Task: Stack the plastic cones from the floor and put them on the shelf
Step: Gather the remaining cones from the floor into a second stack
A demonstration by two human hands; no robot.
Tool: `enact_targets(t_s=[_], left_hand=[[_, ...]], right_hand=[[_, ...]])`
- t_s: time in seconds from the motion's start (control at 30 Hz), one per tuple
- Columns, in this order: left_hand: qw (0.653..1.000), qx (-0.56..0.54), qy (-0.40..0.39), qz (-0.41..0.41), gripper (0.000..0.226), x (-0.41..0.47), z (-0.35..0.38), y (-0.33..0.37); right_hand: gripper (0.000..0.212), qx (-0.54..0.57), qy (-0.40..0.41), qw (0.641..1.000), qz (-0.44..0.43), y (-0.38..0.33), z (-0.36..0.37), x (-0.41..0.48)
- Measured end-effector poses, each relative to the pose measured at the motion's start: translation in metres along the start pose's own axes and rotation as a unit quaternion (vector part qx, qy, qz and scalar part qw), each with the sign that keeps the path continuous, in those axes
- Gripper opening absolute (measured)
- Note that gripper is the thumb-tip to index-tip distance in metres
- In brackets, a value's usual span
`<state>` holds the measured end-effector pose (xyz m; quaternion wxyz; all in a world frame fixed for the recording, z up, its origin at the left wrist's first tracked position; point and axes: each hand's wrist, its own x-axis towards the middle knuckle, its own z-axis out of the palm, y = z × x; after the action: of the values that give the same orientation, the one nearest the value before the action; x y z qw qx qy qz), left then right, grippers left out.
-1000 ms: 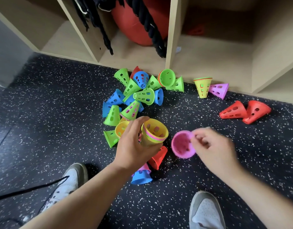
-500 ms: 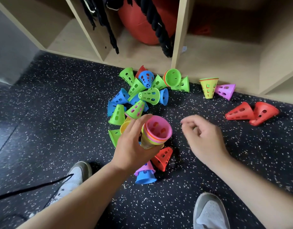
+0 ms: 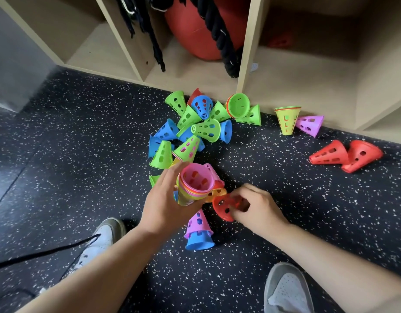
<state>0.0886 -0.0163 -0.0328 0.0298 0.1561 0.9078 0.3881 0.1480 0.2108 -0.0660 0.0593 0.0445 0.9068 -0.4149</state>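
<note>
My left hand (image 3: 166, 204) grips a stack of nested cones (image 3: 193, 185), wide ends up, with a pink cone innermost on top. Just right of it, my right hand (image 3: 256, 207) pinches a red cone (image 3: 223, 207) lying low by the floor. Beyond the hands a heap of green and blue cones (image 3: 195, 127) lies on the dark speckled floor. A pink cone nested on a blue one (image 3: 198, 231) stands below the stack. The wooden shelf (image 3: 296, 75) runs along the back.
A small yellow-green stack (image 3: 287, 119) and a purple cone (image 3: 310, 125) sit by the shelf's front edge, two red cones (image 3: 346, 155) farther right. A red ball (image 3: 195, 26) and black ropes (image 3: 219, 35) fill the middle compartment. My shoes (image 3: 285, 290) are at the bottom.
The pink cone left my right hand and now sits on top of the stack in my left hand. My right hand then dropped down and took hold of a red cone.
</note>
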Motion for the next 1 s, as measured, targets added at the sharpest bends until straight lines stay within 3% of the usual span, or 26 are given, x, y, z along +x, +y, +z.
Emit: enact_targets(t_s=[0.07,0.13,0.23,0.33,0.53,0.63,0.77,0.9,1.0], left_hand=[[1.000,0.004,-0.007,-0.003,0.079,-0.003,0.000,-0.002],[1.000,0.003,-0.016,-0.007,0.078,-0.005,0.002,-0.002],[1.000,0.001,-0.026,-0.011,0.078,-0.008,0.008,0.000],[0.999,-0.011,-0.040,-0.015,0.080,-0.008,0.014,0.003],[0.997,-0.064,-0.029,-0.032,0.096,-0.005,0.019,0.015],[0.998,-0.063,-0.005,-0.012,0.110,-0.004,0.016,0.015],[0.998,-0.048,0.019,-0.034,0.107,-0.005,0.006,0.007],[0.997,-0.028,0.033,-0.063,0.106,-0.006,-0.004,0.002],[0.997,-0.023,0.035,-0.059,0.106,-0.008,-0.010,-0.002]], right_hand=[[0.010,-0.013,0.038,0.999,0.000,0.000,-0.006,0.001],[0.014,-0.004,0.105,0.994,0.012,-0.004,-0.016,0.004],[0.019,0.143,0.150,0.974,0.095,-0.026,-0.044,0.007],[0.020,0.276,0.152,0.941,0.124,-0.051,-0.067,0.005],[0.017,0.333,0.072,0.936,0.088,-0.078,-0.065,0.008],[0.014,0.308,0.034,0.947,0.086,-0.069,-0.058,0.016],[0.019,0.166,0.057,0.981,0.087,-0.028,-0.036,0.036],[0.041,0.048,-0.045,0.997,0.027,0.005,-0.006,0.061],[0.032,0.006,-0.070,0.997,0.012,0.014,0.007,0.073]])
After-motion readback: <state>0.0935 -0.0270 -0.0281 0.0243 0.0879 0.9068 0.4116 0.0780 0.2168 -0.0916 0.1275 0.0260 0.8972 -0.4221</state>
